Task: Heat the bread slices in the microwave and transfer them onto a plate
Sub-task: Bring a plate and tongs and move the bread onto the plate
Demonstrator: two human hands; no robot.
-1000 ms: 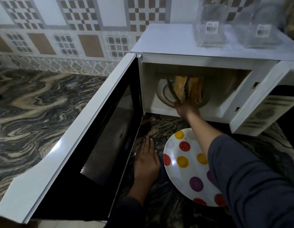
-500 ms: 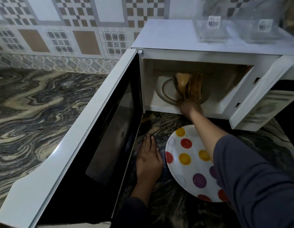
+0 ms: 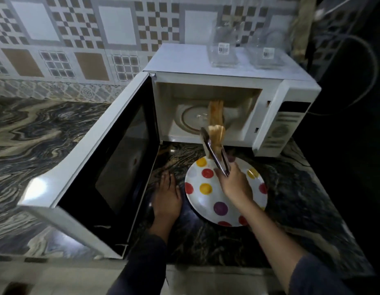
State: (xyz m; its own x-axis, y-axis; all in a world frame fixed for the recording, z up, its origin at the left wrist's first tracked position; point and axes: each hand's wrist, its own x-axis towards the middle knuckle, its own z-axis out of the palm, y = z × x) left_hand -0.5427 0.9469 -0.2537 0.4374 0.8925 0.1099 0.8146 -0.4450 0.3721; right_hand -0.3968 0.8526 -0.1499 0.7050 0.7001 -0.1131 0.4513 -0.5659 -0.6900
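Metal tongs [image 3: 215,155], gripped by right hand [image 3: 234,185], pinch bread [image 3: 216,136] over spotted plate [image 3: 202,202]; left hand [image 3: 166,195] flat on counter [image 3: 291,188]; transfer step, next likely lowering and release; another slice [image 3: 215,111] stands inside microwave [image 3: 206,64].

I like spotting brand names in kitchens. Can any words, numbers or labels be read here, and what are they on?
No text reads clearly.
Left sticker, on the left jar: barcode, digits too blurred to read.
Right sticker, on the right jar: barcode, also too blurred.
Control panel of the microwave: markings too blurred; no brand name shows.
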